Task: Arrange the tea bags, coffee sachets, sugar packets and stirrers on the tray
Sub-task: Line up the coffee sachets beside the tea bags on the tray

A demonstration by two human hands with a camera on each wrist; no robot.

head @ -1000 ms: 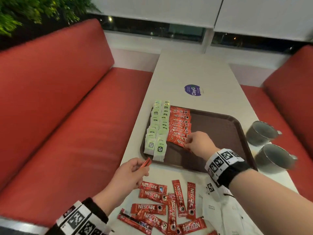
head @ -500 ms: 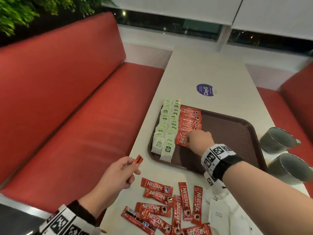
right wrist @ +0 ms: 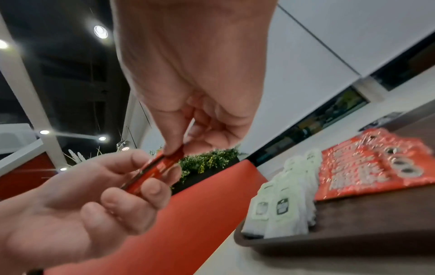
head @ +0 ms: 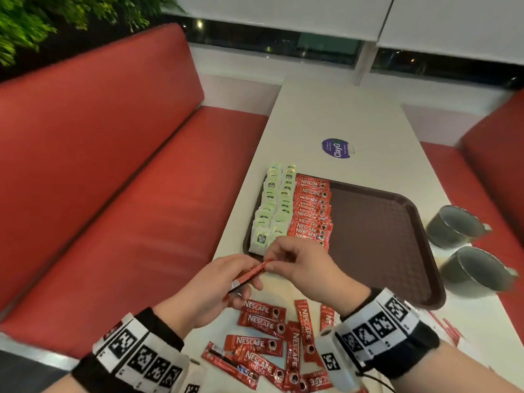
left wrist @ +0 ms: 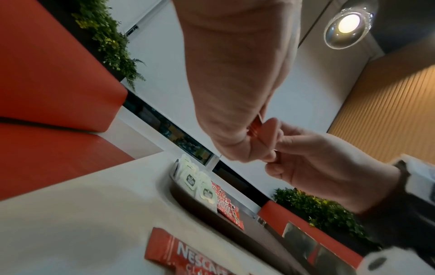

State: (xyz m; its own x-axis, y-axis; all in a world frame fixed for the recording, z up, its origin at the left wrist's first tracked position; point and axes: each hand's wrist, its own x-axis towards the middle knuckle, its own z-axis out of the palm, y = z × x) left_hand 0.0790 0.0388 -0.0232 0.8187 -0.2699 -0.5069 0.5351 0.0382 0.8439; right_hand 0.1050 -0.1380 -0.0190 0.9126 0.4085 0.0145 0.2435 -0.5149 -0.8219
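Observation:
A red coffee sachet [head: 249,275] hangs above the table just in front of the brown tray [head: 380,236]. My left hand [head: 226,282] holds its lower part, and my right hand [head: 280,262] pinches its upper end. In the right wrist view the sachet [right wrist: 155,171] sits edge-on between both hands' fingers. On the tray's left side lie two rows of pale green tea bags [head: 272,208] and a row of red coffee sachets [head: 312,211]. Several loose coffee sachets [head: 269,336] lie on the table near me.
Two grey cups [head: 456,225] stand right of the tray. White paper packets and thin red stirrers [head: 450,333] lie at the near right, partly hidden by my right wrist. A purple sticker [head: 336,147] marks the far table. Red benches flank both sides.
My right hand has left the sachet row on the tray and come back to the left hand. Both hands now hold the sachet that the left hand held alone.

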